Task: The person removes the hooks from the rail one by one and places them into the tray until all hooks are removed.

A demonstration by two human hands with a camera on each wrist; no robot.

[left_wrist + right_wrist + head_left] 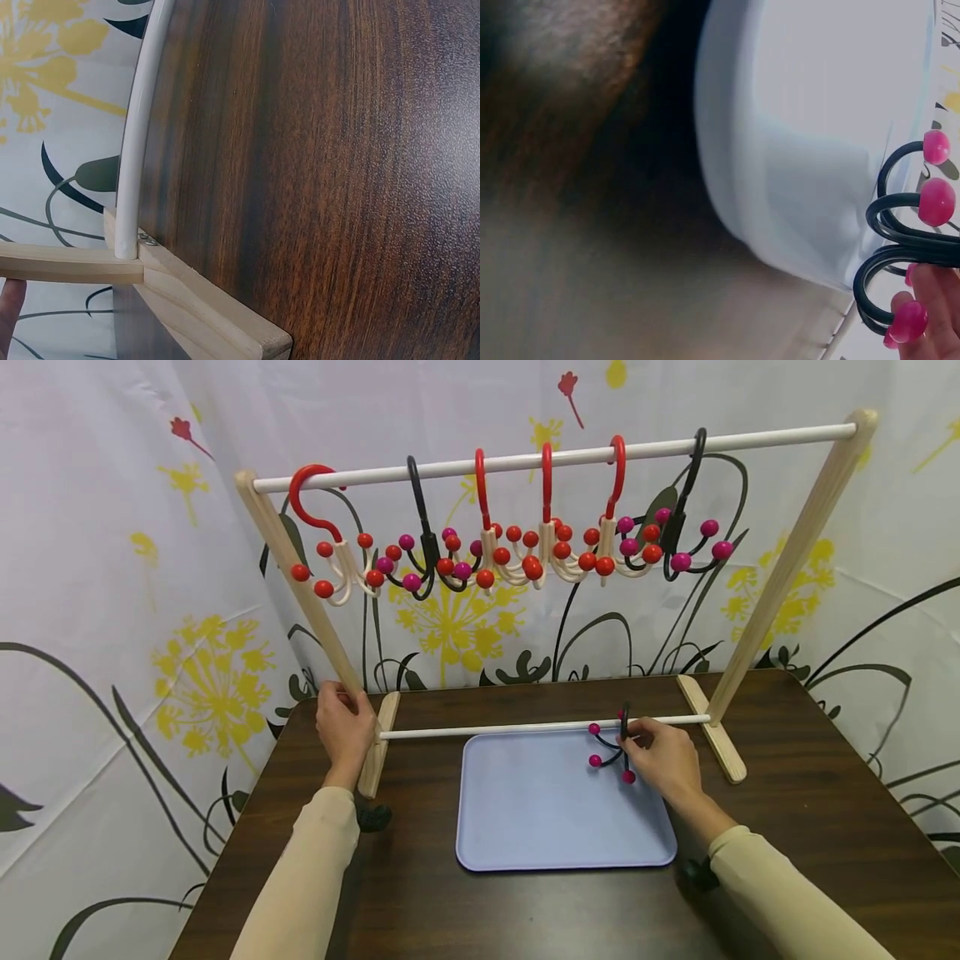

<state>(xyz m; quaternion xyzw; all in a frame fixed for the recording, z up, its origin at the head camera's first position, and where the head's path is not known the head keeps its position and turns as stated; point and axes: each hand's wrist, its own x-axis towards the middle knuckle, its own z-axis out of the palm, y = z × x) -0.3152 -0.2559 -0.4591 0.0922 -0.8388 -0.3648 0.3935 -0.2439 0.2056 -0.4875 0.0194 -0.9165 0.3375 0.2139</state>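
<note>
My left hand (345, 727) grips the left wooden post (300, 585) of a rack, low down near its foot; a fingertip (9, 307) touches that post in the left wrist view. Between the thumb and fingers of my right hand (663, 760) is a black hook (625, 724) with curved prongs tipped by pink balls. It is held above the far right part of a pale blue tray (555, 818). Its looped prongs (874, 281) show clearly in the right wrist view. From the white top rod (525, 462) hang several red hooks (547, 485) and two black ones (420, 502).
A lower white rod (435, 732) joins the rack's feet just behind the tray. The right post (795, 560) stands on a wooden foot (712, 731). Beneath everything is a dark wood table (420, 877), with a flower-patterned curtain (112, 568) behind.
</note>
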